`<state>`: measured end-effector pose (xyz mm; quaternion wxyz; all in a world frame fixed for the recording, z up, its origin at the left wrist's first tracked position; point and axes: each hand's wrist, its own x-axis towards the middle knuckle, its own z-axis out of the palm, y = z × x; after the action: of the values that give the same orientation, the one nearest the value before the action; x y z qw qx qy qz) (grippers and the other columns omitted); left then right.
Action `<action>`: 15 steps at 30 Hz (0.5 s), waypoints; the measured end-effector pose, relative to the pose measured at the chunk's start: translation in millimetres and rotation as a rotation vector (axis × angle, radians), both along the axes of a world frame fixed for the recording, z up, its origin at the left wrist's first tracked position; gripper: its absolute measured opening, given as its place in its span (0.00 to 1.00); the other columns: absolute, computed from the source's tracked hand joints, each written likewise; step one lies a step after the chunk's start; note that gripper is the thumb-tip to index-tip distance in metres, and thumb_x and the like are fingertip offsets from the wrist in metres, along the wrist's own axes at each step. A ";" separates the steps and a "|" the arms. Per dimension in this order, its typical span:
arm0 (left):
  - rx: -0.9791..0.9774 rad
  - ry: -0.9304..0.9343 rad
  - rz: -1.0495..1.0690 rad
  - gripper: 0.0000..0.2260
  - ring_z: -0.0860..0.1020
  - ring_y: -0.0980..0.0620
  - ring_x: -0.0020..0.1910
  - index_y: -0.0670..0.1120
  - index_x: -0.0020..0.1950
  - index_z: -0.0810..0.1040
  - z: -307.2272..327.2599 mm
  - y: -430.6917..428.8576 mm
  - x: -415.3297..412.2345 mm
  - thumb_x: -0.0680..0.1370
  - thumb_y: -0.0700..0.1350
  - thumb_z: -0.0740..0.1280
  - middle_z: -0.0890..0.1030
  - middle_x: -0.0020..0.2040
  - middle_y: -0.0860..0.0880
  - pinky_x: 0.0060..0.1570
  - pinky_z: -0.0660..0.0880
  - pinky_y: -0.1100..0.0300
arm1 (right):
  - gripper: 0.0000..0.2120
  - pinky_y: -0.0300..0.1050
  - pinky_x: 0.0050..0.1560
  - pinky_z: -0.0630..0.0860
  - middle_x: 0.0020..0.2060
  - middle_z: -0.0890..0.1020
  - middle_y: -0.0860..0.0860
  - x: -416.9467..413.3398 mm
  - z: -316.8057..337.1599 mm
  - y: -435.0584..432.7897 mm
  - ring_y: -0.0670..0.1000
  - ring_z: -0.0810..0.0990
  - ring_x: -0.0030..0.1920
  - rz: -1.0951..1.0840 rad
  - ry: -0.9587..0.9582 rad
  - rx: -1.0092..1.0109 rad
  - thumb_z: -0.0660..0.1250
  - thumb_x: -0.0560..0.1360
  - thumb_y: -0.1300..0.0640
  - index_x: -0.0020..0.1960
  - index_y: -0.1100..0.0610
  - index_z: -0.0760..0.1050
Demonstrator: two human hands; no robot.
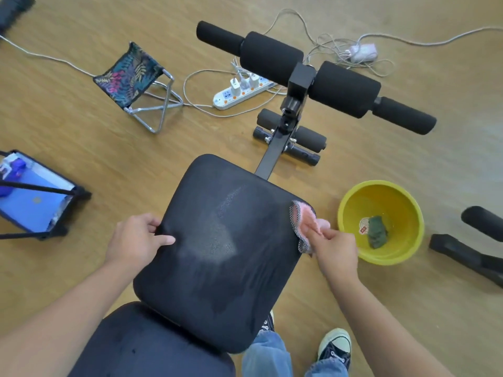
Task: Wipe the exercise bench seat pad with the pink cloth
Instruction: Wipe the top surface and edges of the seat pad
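nearest: black textured padded seat pad (217,257) of bench | left hand (136,240) clamped on pad's left edge | right hand (333,246) pinching pink cloth (306,221) at pad's right edge | risk: cloth slipping off edge toward yellow plastic basin (381,221) right of pad; damp patches left unwiped

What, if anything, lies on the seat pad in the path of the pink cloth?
Nothing visible. The right hand holds the pink cloth at the seat pad's right edge, and the pad's top is bare. Only the left hand touches it, gripping the left edge.
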<state>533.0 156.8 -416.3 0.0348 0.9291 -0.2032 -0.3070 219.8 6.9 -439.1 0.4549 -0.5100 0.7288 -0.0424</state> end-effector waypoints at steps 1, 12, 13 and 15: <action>0.003 0.000 -0.001 0.16 0.76 0.47 0.48 0.46 0.51 0.83 -0.4 -0.8 0.6 0.66 0.48 0.81 0.80 0.44 0.50 0.47 0.72 0.54 | 0.30 0.46 0.30 0.60 0.21 0.65 0.49 0.4 1.8 18.5 0.53 0.61 0.31 -0.022 -0.013 0.023 0.75 0.71 0.43 0.27 0.66 0.70; 0.008 -0.001 0.007 0.19 0.77 0.48 0.46 0.46 0.52 0.83 -2.0 -2.2 0.1 0.65 0.49 0.81 0.82 0.46 0.49 0.46 0.72 0.56 | 0.29 0.41 0.27 0.57 0.22 0.61 0.49 10.7 10.8 174.2 0.52 0.57 0.32 -0.093 0.008 0.245 0.72 0.76 0.48 0.27 0.56 0.60; -0.001 0.007 0.019 0.19 0.76 0.48 0.46 0.46 0.53 0.83 -1.9 -1.9 -0.2 0.65 0.48 0.81 0.83 0.47 0.48 0.47 0.72 0.56 | 0.28 0.40 0.27 0.59 0.21 0.62 0.50 11.6 10.5 184.2 0.52 0.59 0.30 -0.091 0.023 0.256 0.72 0.77 0.48 0.27 0.57 0.61; -0.015 0.019 0.038 0.18 0.76 0.48 0.46 0.46 0.52 0.83 -1.2 -1.9 -1.1 0.66 0.47 0.81 0.83 0.49 0.47 0.46 0.71 0.56 | 0.29 0.38 0.29 0.63 0.19 0.64 0.50 16.9 9.8 202.5 0.50 0.63 0.27 -0.144 0.039 0.267 0.71 0.77 0.49 0.24 0.57 0.61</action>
<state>532.0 154.9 -417.5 0.0493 0.9296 -0.1875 -0.3136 236.7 209.3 -429.3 0.5002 -0.3922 0.7714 0.0322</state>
